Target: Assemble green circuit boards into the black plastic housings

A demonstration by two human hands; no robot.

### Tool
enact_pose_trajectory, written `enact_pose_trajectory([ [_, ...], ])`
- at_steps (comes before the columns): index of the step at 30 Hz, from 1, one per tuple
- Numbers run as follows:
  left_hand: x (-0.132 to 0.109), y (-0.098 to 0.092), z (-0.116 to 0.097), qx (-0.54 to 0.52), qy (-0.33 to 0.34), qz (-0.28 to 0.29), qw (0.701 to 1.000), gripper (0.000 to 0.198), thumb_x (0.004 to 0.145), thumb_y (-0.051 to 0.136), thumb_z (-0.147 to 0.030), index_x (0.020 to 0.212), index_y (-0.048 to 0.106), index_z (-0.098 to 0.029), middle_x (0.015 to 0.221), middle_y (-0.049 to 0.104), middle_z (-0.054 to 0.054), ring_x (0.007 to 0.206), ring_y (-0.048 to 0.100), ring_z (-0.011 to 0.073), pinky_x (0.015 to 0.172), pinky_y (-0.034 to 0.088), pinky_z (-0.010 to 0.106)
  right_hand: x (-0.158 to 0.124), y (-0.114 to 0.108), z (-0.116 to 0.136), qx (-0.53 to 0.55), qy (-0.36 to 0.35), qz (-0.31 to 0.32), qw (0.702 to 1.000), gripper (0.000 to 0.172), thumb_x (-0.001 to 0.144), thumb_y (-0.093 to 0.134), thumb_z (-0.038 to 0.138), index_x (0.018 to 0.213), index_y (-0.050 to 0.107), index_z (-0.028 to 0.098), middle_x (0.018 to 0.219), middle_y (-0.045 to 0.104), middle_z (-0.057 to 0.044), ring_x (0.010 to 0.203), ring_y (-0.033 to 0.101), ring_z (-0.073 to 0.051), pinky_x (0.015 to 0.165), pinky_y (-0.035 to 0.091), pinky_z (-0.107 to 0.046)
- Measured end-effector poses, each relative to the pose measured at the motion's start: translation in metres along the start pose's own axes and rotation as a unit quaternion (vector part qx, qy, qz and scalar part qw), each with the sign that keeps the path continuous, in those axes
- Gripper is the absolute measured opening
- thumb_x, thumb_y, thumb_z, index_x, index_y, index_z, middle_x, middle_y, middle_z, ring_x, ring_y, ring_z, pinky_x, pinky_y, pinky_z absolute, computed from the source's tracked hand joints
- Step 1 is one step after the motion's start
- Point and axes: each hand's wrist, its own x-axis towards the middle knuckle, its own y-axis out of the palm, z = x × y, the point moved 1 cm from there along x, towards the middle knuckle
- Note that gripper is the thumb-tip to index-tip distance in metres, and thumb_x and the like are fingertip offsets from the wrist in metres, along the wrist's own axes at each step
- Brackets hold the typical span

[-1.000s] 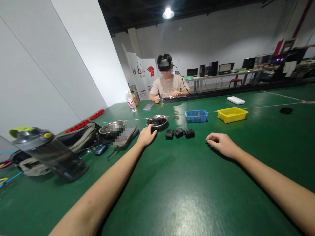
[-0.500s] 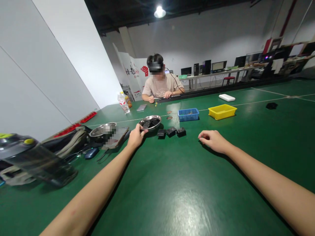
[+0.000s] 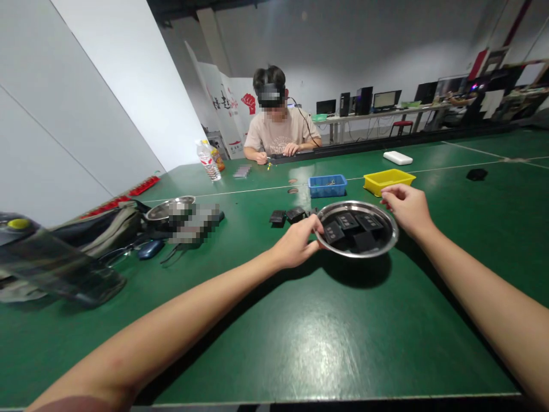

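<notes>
My left hand [image 3: 299, 241] grips the left rim of a round metal bowl [image 3: 392, 243], thumb over the edge. The bowl hangs above the green table, its shadow beneath it, and holds several black square parts [image 3: 364, 241]. Just right of the bowl is my right hand [image 3: 405, 207], its fingers bent and thumb close to the fingertips; whether anything is between them is too small to tell. Left of the bowl, black parts [image 3: 278, 217] lie on the table, one partly hidden behind my left hand and the bowl.
Beyond the bowl are a blue bin [image 3: 328, 186] with small items and a yellow bin [image 3: 388, 179]. A white box [image 3: 398, 158] lies farther back. At left are another metal bowl [image 3: 165, 210], bags and a bottle [image 3: 208, 162]. A person [image 3: 278, 129] sits across the table [image 3: 266, 320].
My left hand has carried the bowl to the right and nearer, lifting it off the table. My right hand has moved right and forward, beside the bowl. The view has tilted down slightly.
</notes>
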Motion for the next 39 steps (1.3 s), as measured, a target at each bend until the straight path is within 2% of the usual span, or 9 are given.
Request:
enact_pose_trajectory([
  [5, 0.000, 0.025, -0.009, -0.013, 0.101, 0.084, 0.991, 0.007, 0.092, 0.050, -0.027, 0.093, 0.049, -0.020, 0.094, 0.063, 0.008, 0.086, 0.060, 0.0184, 0.079, 0.051, 0.030, 0.002, -0.008, 0.010, 0.005, -0.025, 0.034, 0.999, 0.013, 0.072, 0.064, 0.030, 0.075, 0.066, 0.018, 0.062, 0.065, -0.002, 0.055, 0.055, -0.015, 0.058, 0.044, -0.029],
  [8, -0.005, 0.026, -0.005, -0.010, 0.165, 0.080, 0.983, 0.006, 0.093, 0.046, -0.026, 0.092, 0.048, -0.020, 0.088, 0.061, 0.008, 0.080, 0.057, 0.0184, 0.074, 0.049, 0.030, -0.008, -0.005, 0.026, -0.008, -0.076, 0.129, 0.989, 0.020, 0.075, 0.066, 0.036, 0.076, 0.067, 0.016, 0.065, 0.067, -0.004, 0.059, 0.058, -0.015, 0.060, 0.045, -0.029],
  [11, -0.007, 0.024, -0.001, -0.009, 0.177, 0.085, 0.980, 0.007, 0.093, 0.046, -0.027, 0.094, 0.047, -0.020, 0.087, 0.060, 0.007, 0.079, 0.055, 0.0178, 0.072, 0.048, 0.030, -0.026, 0.002, 0.047, -0.062, -0.139, 0.256, 0.955, 0.027, 0.081, 0.065, 0.042, 0.077, 0.070, 0.015, 0.071, 0.070, -0.004, 0.063, 0.059, -0.015, 0.062, 0.045, -0.028],
  [18, -0.005, 0.022, 0.000, -0.016, 0.169, 0.076, 0.983, 0.010, 0.091, 0.051, -0.027, 0.095, 0.046, -0.020, 0.088, 0.059, 0.005, 0.079, 0.055, 0.0176, 0.072, 0.047, 0.030, -0.060, 0.009, 0.081, -0.183, -0.208, 0.441, 0.854, 0.017, 0.080, 0.073, 0.032, 0.087, 0.074, 0.016, 0.080, 0.072, -0.003, 0.072, 0.062, -0.015, 0.068, 0.043, -0.026],
  [22, -0.005, 0.022, 0.000, -0.023, 0.161, 0.077, 0.984, 0.011, 0.091, 0.052, -0.028, 0.095, 0.046, -0.020, 0.088, 0.059, 0.005, 0.079, 0.056, 0.0172, 0.073, 0.047, 0.029, -0.067, 0.009, 0.084, -0.198, -0.224, 0.504, 0.810, 0.036, 0.071, 0.082, 0.035, 0.104, 0.075, 0.021, 0.097, 0.075, -0.003, 0.086, 0.065, -0.020, 0.076, 0.045, -0.028],
  [25, -0.005, 0.022, 0.000, -0.028, 0.154, 0.082, 0.984, 0.013, 0.091, 0.054, -0.030, 0.093, 0.045, -0.020, 0.088, 0.059, 0.004, 0.079, 0.056, 0.0170, 0.073, 0.047, 0.029, -0.069, 0.010, 0.084, -0.202, -0.232, 0.518, 0.798, 0.040, 0.071, 0.081, 0.033, 0.109, 0.073, 0.023, 0.101, 0.075, -0.003, 0.090, 0.066, -0.021, 0.078, 0.045, -0.028],
  [33, -0.004, 0.022, -0.002, -0.012, 0.156, 0.079, 0.984, 0.014, 0.092, 0.052, -0.033, 0.093, 0.047, -0.020, 0.085, 0.059, 0.004, 0.076, 0.055, 0.0170, 0.071, 0.046, 0.029, -0.070, 0.012, 0.083, -0.156, -0.206, 0.509, 0.821, 0.035, 0.069, 0.074, 0.022, 0.104, 0.070, 0.020, 0.084, 0.071, 0.001, 0.076, 0.062, -0.016, 0.070, 0.044, -0.026],
  [36, -0.004, 0.021, 0.000, -0.007, 0.158, 0.051, 0.986, 0.011, 0.092, 0.052, -0.030, 0.092, 0.047, -0.020, 0.085, 0.058, 0.004, 0.076, 0.055, 0.0165, 0.071, 0.047, 0.028, -0.065, 0.012, 0.080, -0.083, -0.185, 0.445, 0.872, 0.034, 0.072, 0.064, 0.021, 0.105, 0.067, 0.019, 0.081, 0.068, 0.001, 0.072, 0.060, -0.015, 0.069, 0.045, -0.027],
  [39, -0.004, 0.018, 0.003, 0.009, 0.155, 0.001, 0.988, 0.006, 0.088, 0.051, -0.023, 0.091, 0.047, -0.020, 0.086, 0.059, 0.003, 0.077, 0.056, 0.0161, 0.071, 0.047, 0.027, -0.052, 0.009, 0.072, 0.060, -0.168, 0.311, 0.934, 0.035, 0.074, 0.056, 0.025, 0.107, 0.064, 0.019, 0.089, 0.066, -0.002, 0.078, 0.061, -0.016, 0.069, 0.048, -0.028],
])
